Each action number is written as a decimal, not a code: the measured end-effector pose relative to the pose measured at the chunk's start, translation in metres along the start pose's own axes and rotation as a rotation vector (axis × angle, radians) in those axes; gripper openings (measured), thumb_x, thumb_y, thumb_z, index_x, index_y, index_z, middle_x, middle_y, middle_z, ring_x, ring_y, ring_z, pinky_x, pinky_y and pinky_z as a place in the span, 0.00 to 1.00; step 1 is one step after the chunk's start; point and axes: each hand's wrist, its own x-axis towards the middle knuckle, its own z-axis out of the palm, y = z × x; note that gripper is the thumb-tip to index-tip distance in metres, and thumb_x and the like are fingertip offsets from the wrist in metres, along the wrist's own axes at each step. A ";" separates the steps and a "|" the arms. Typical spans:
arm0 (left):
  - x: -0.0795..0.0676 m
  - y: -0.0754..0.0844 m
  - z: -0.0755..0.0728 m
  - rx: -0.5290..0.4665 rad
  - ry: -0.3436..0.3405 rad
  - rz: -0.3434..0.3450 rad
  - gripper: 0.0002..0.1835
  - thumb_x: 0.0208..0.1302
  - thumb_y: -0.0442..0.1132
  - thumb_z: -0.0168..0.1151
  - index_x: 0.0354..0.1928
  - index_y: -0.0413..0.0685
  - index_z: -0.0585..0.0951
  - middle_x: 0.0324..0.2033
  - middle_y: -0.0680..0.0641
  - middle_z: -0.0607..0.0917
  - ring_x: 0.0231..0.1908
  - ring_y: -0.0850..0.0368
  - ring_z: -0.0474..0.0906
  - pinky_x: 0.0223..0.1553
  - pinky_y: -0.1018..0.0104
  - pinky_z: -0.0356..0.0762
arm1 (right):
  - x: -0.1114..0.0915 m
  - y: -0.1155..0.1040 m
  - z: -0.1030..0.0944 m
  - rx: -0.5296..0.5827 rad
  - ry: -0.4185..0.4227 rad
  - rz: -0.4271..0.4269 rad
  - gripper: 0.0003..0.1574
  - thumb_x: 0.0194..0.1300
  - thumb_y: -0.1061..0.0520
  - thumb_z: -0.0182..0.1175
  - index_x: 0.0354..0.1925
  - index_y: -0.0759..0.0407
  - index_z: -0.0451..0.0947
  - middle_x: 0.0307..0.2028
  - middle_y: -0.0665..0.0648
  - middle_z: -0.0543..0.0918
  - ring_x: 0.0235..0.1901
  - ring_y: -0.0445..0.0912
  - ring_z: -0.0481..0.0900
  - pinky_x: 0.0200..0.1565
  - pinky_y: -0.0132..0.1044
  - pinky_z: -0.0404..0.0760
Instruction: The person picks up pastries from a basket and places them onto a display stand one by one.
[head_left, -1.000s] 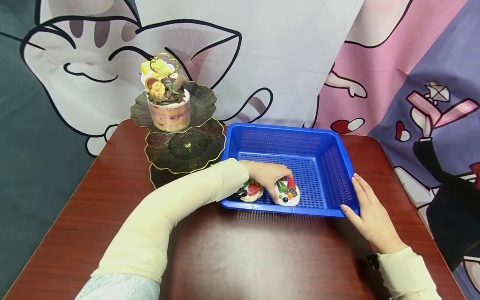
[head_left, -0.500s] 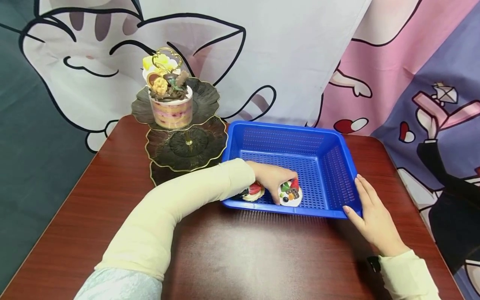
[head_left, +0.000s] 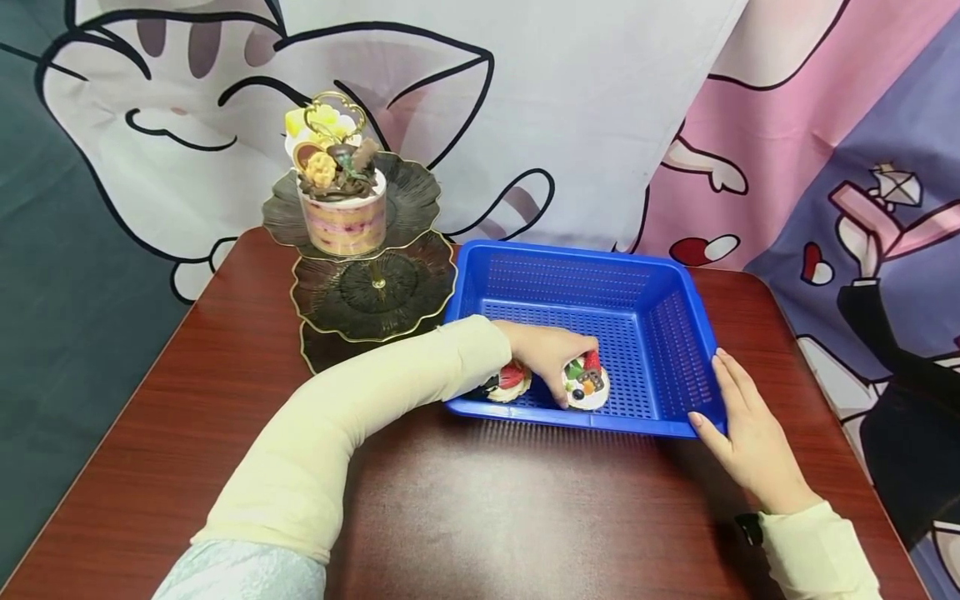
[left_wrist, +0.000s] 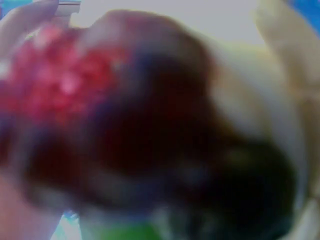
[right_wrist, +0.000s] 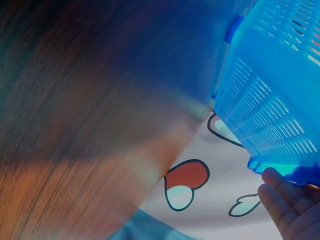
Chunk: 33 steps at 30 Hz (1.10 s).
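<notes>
My left hand reaches into the blue basket, thumb and fingers around a small fruit-topped cake with white cream, a strawberry, green leaf and chocolate piece. A second fruit-topped cake sits just left of it, partly hidden by my wrist and sleeve. Close to the left wrist camera, a blurred dark fruit topping with a red berry fills the view. With fairly straight fingers, my right hand rests on the basket's right rim near its front corner; the right wrist view shows the fingertips touching the rim.
Left of the basket stands a tiered stand with dark, gold-edged plates. A tall layered dessert cup is on its top plate. Everything rests on a reddish-brown table, with a cartoon-printed cloth behind.
The left hand and the cake it holds have shifted slightly right within the basket. The right hand stays on the rim. The whole head view has shifted a little.
</notes>
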 end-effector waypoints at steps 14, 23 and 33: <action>-0.008 0.002 -0.008 -0.150 0.081 0.012 0.34 0.45 0.48 0.77 0.51 0.50 0.69 0.43 0.53 0.80 0.43 0.64 0.75 0.45 0.78 0.71 | 0.000 0.001 0.001 -0.010 -0.002 0.000 0.47 0.65 0.50 0.59 0.74 0.61 0.49 0.73 0.65 0.54 0.65 0.66 0.60 0.49 0.71 0.68; -0.013 0.006 -0.013 -0.127 0.116 -0.005 0.33 0.45 0.48 0.77 0.51 0.46 0.70 0.44 0.50 0.80 0.43 0.62 0.75 0.43 0.78 0.71 | -0.001 0.002 0.002 -0.009 0.003 -0.003 0.47 0.65 0.50 0.58 0.74 0.61 0.49 0.73 0.65 0.54 0.66 0.66 0.60 0.51 0.70 0.67; -0.023 0.006 -0.019 -0.121 0.171 -0.025 0.32 0.46 0.48 0.75 0.51 0.44 0.71 0.45 0.49 0.78 0.44 0.61 0.73 0.46 0.77 0.71 | -0.001 0.003 0.002 -0.003 0.010 -0.007 0.47 0.65 0.50 0.58 0.74 0.60 0.49 0.73 0.64 0.54 0.66 0.65 0.60 0.51 0.69 0.67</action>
